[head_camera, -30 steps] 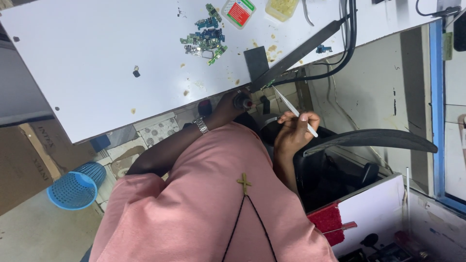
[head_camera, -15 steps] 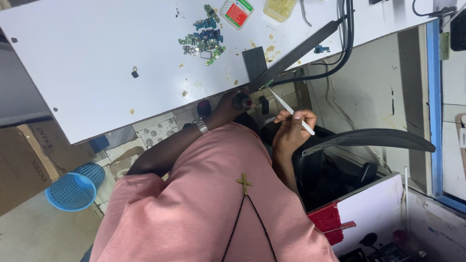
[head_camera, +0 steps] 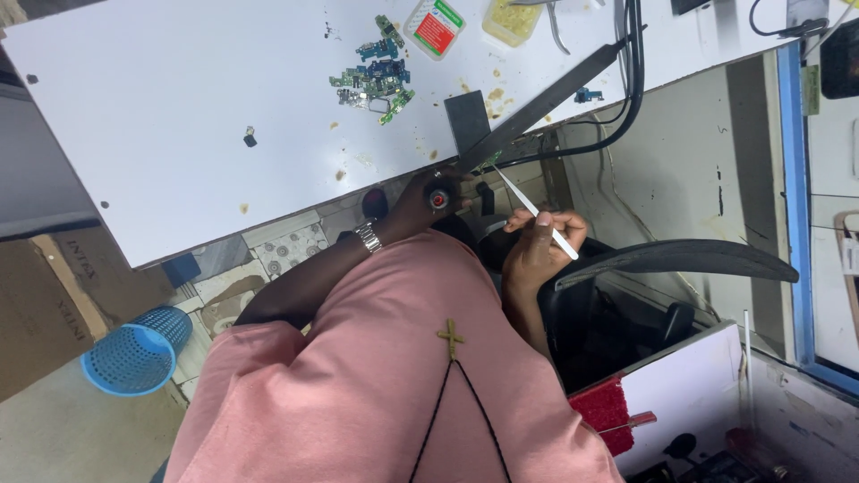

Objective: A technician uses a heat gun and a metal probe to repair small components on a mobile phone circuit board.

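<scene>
An electronics repair workshop: white workbench (head_camera: pixel 179 107) with small circuit boards (head_camera: pixel 376 76), cables (head_camera: pixel 631 80), tweezers (head_camera: pixel 557 22).

Pink shirt (head_camera: pixel 358 394), blue basket (head_camera: pixel 134 351)

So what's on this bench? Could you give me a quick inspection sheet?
Surface: white table, spotted with brown stains.
Job's things: thin white tool; small red-centred part.
Clutter: pile of small circuit boards, dark flat plate, yellow container.
Hands: left hand grips the red-centred part; right hand holds the white tool.
Cables: black cables run off the table edge.
Surroundings: blue basket, black chair, cardboard box.
</scene>
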